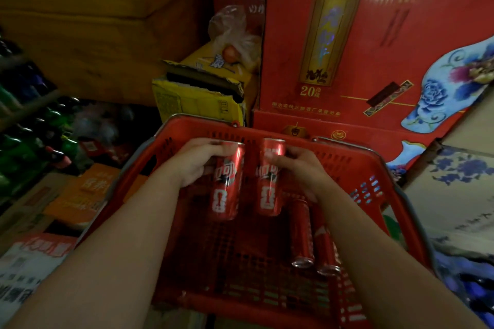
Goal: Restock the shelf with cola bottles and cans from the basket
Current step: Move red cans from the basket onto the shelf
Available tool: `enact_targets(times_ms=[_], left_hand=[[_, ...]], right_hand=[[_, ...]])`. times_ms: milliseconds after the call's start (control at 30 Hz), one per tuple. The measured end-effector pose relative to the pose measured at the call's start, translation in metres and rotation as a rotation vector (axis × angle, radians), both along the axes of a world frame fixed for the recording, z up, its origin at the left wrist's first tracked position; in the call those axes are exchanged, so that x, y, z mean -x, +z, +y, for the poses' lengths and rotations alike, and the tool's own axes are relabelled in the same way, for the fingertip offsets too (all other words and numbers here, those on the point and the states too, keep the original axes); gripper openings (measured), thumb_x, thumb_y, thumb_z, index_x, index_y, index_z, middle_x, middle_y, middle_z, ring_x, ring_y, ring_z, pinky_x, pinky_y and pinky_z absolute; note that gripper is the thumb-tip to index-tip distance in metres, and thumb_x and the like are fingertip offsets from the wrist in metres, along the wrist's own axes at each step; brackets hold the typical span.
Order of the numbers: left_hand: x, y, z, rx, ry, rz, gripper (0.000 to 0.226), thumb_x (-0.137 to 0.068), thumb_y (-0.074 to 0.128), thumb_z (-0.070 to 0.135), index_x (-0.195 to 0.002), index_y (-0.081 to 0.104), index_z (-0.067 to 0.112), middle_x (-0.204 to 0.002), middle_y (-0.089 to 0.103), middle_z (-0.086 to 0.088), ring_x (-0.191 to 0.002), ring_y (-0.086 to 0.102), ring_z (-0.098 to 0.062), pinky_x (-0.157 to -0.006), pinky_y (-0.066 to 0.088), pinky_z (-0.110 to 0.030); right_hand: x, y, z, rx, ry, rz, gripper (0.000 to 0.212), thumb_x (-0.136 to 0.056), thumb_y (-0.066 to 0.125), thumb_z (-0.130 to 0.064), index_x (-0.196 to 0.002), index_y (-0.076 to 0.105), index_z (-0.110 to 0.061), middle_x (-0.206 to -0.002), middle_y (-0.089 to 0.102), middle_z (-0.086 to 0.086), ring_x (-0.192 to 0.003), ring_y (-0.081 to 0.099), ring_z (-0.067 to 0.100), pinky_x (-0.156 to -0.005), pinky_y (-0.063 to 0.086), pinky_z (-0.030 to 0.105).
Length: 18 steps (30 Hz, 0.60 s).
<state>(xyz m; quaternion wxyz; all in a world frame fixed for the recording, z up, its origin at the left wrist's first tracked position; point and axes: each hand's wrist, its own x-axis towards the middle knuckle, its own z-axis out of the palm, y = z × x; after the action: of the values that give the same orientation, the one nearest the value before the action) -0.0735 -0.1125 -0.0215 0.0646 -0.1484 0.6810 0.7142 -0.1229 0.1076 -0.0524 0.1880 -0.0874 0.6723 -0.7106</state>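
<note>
A red plastic basket [139, 168] sits low in front of me. My left hand [191, 163] grips a tall red cola can [227, 189] near its top, upright above the basket. My right hand [302, 168] grips a second red cola can [270, 184] the same way, just right of the first. Two more red cans [302, 232] lie side by side on the basket floor at the right, silver ends toward me. Shelves with dark and green bottles [29, 136] run along the far left, dim and blurred.
Large red gift cartons [361, 35] stand stacked behind the basket. A torn yellow carton [197, 99] with a plastic bag [232, 32] on it sits behind the basket's left corner. Brown boxes [93, 21] fill the upper left. Orange and white cartons [74, 195] lie at lower left.
</note>
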Motion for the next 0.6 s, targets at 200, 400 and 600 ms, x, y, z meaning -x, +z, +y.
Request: enact_targets(times_ms=[200, 400, 600], left_hand=[[-0.046, 0.068, 0.012, -0.008, 0.188, 0.228, 0.035, -0.064, 0.077, 0.024, -0.095, 0.073, 0.010, -0.088, 0.075, -0.006, -0.077, 0.071, -0.018, -0.068, 0.057, -0.028], [-0.113, 0.122, 0.017, -0.048, 0.475, 0.435, 0.046, -0.071, 0.076, 0.032, -0.107, 0.068, 0.003, -0.090, 0.073, -0.010, -0.079, 0.070, -0.022, -0.074, 0.059, -0.034], [-0.212, 0.169, -0.001, 0.020, 0.738, 0.545, 0.059, -0.066, 0.076, 0.047, -0.109, 0.068, 0.007, -0.094, 0.072, -0.010, -0.080, 0.069, -0.025, -0.075, 0.058, -0.039]], right_hand=[[-0.015, 0.062, -0.013, 0.218, 0.100, 0.095, 0.054, -0.062, 0.083, -0.029, -0.109, 0.070, -0.005, -0.103, 0.074, 0.013, -0.093, 0.072, 0.026, -0.085, 0.055, 0.040], [-0.050, 0.122, -0.051, 0.409, 0.317, 0.152, 0.036, -0.066, 0.077, -0.028, -0.096, 0.073, -0.009, -0.089, 0.074, 0.013, -0.077, 0.070, 0.024, -0.077, 0.057, 0.039], [-0.114, 0.164, -0.094, 0.538, 0.600, 0.118, 0.033, -0.072, 0.072, -0.024, -0.096, 0.066, -0.003, -0.076, 0.071, 0.016, -0.062, 0.069, 0.024, -0.063, 0.058, 0.033]])
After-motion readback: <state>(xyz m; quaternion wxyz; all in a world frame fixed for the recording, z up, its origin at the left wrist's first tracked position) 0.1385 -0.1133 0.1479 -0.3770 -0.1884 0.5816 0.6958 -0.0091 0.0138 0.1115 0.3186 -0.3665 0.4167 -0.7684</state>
